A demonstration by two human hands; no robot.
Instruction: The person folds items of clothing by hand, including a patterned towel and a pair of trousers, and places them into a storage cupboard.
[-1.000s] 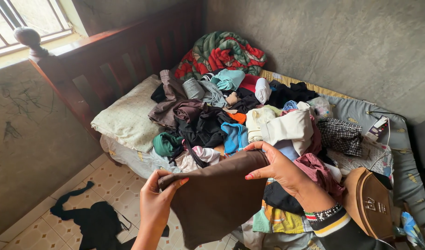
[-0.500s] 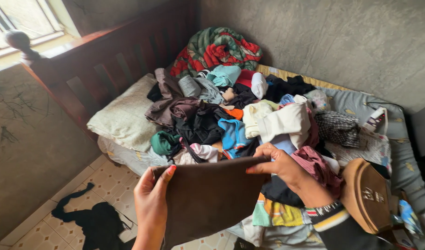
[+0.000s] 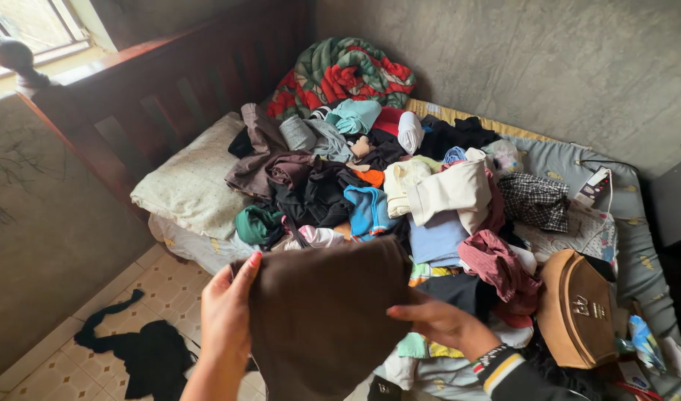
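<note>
Left hand (image 3: 225,315) is gripping the upper left edge of a brown cloth (image 3: 322,315), thumb hooked over the top, fingers closed behind the fabric. Right hand (image 3: 437,321) is pinching the same cloth at its right edge, fingers curled onto it, a beaded bracelet (image 3: 490,355) and striped cuff (image 3: 503,369) showing at the wrist. Cloth is hanging in the air at the 6 o'clock part of the view, in front of the near edge of the bed (image 3: 637,245). At 12 o'clock from it, a mixed pile of clothes (image 3: 370,178) is covering the mattress; a red and green blanket (image 3: 348,70) is bunched beyond that against the wall. At 10 o'clock, a pale pillow (image 3: 188,186) is lying beside the wooden headboard (image 3: 162,89). At 3 o'clock, a tan bag (image 3: 574,312) is resting on the bed edge. At 8 o'clock, a black garment (image 3: 143,353) is lying on the tiled floor (image 3: 169,286).
</note>
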